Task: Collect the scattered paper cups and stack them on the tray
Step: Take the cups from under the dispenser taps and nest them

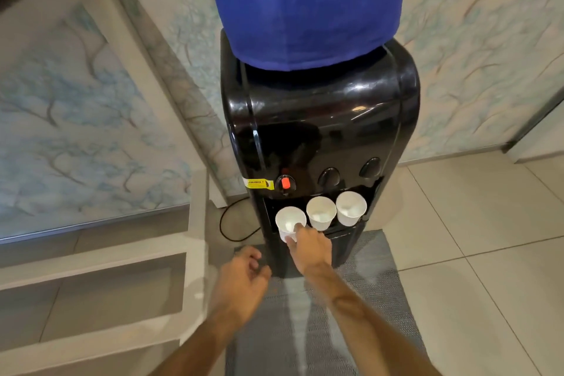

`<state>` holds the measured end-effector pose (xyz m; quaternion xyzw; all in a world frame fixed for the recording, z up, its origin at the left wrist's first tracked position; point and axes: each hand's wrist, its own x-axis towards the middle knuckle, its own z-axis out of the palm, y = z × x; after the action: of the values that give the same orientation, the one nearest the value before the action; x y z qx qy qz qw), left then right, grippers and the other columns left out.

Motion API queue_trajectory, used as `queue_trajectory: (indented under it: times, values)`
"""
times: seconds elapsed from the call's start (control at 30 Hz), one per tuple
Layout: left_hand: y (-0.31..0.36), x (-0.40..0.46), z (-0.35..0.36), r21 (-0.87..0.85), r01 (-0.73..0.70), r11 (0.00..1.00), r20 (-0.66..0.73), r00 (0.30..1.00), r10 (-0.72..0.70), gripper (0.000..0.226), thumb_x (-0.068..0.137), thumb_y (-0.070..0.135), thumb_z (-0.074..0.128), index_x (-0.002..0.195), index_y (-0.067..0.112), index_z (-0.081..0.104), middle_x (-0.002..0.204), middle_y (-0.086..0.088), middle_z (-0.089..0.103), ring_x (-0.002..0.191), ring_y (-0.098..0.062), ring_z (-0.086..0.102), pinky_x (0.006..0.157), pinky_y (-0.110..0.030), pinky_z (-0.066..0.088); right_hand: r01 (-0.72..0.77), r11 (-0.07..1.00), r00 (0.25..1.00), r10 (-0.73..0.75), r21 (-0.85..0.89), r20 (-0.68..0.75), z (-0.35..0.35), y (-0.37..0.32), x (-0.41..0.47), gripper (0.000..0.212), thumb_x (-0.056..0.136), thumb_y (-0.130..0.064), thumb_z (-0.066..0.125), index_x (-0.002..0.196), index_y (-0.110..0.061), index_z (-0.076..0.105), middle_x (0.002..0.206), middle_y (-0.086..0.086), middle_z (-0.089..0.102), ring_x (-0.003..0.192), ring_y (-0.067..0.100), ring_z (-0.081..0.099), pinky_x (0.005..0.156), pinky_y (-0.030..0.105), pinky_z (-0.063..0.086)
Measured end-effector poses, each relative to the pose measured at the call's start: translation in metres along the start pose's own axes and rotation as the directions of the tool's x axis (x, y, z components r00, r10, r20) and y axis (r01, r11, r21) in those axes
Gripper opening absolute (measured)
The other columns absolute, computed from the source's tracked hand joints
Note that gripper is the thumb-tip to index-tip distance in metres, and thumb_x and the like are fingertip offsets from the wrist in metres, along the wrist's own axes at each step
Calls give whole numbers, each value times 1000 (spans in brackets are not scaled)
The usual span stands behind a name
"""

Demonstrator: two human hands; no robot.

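Head view, looking down at a black dispenser [320,119] topped by a blue-covered bottle [305,3]; three white paper cups stand upright in a row in its recess, under the taps: left cup [290,220], middle cup [320,212] and right cup [351,207], rims close to one another, the left one standing a little forward; my right hand [309,249] pinches the left cup at its near rim, one fingertip over the lip and the others against the outer wall; my left hand [241,285] hangs lower and to the left, above the grey mat [375,299], fingers loosely curled and holding nothing; a red tap [286,184] sits just above the left cup; no tray can be made out from here, unless the ledge the cups stand on serves as one, which I cannot tell. Handling, as I judge it: the cups are very light and thin-walled; they would dent under a hard squeeze and tip at a nudge; the rolled rim is the stiffest part, so a light pinch there, or a loose wrap round the upper wall, should serve; each appears to hold something pale at the bottom, too blurred to name, so I would lift level; nesting calls for straight, gentle entry, lest the walls crease.
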<state>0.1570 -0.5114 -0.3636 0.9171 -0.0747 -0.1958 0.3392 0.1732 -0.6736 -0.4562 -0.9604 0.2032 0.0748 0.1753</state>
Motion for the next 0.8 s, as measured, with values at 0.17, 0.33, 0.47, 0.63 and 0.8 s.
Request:
queue_trajectory:
  times: [0.17, 0.33, 0.47, 0.63, 0.8]
  values:
    - [16, 10, -9, 282, -207, 937, 104, 977, 184, 87, 79, 36, 71, 151, 26, 22, 148, 2, 38, 117, -17, 54, 88, -32, 49, 228, 965, 973, -224, 133, -48, -33, 13, -40, 54, 93, -62, 41, 112, -14, 54, 108, 6, 66, 95, 28, 64, 73, 36, 45]
    - [30, 14, -11, 299, -345, 890, 353, 906, 233, 99, 71, 49, 68, 152, 40, 13, 159, 9, 17, 136, -19, 41, 100, -40, 47, 437, 854, 893, -448, 283, -25, -77, 6, -72, 31, 84, -56, 43, 95, -27, 44, 78, -5, 59, 69, 17, 53, 63, 32, 35]
    - [27, 11, -8, 127, -254, 959, 190, 955, 228, 52, 68, 51, 68, 115, 34, 54, 112, 13, 59, 101, -13, 61, 85, -38, 52, 333, 815, 933, -357, 474, -41, -71, 4, -74, 22, 86, -44, 43, 107, -36, 44, 70, -18, 61, 55, 6, 52, 57, 27, 39]
    - [13, 10, -3, -169, 21, 985, 23, 1000, -18, 57, 73, 47, 78, 120, 25, 55, 107, 1, 63, 95, -20, 62, 83, -41, 55, -23, 967, 985, 65, 255, -160, -37, 30, -33, 60, 95, -39, 50, 148, -28, 23, 101, -6, 71, 83, 19, 70, 74, 35, 55]
    - [1, 12, -4, -512, 174, 841, -4, 979, -205, 22, 89, 37, 65, 107, 23, 64, 95, -5, 68, 85, -22, 66, 77, -46, 60, -163, 984, 985, 166, 66, -38, -10, 42, 0, 52, 98, -48, 47, 141, -20, 39, 116, 9, 64, 99, 28, 67, 81, 40, 56]
